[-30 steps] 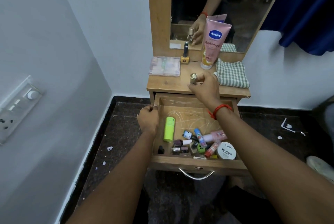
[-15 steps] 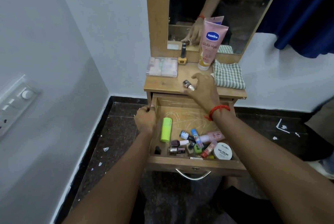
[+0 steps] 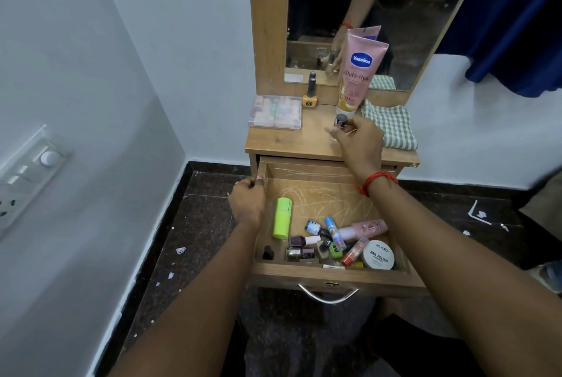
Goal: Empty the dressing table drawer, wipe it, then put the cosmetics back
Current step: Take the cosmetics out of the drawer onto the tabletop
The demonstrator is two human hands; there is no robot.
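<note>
Your right hand [image 3: 355,145] pinches a small bottle [image 3: 341,121] over the tabletop [image 3: 282,145], at 12 o'clock from the open drawer [image 3: 334,277]; contact with the wood is unclear. Your left hand [image 3: 247,203] grips the drawer's wall at 9 o'clock. Inside, cosmetics [image 3: 333,232] heap at 5 o'clock, with a green tube [image 3: 282,218] at 8.

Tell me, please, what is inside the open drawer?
The drawer holds a green tube, a pink tube, a white tub and a heap of small bottles. The right forearm covers its right rear corner.
</note>
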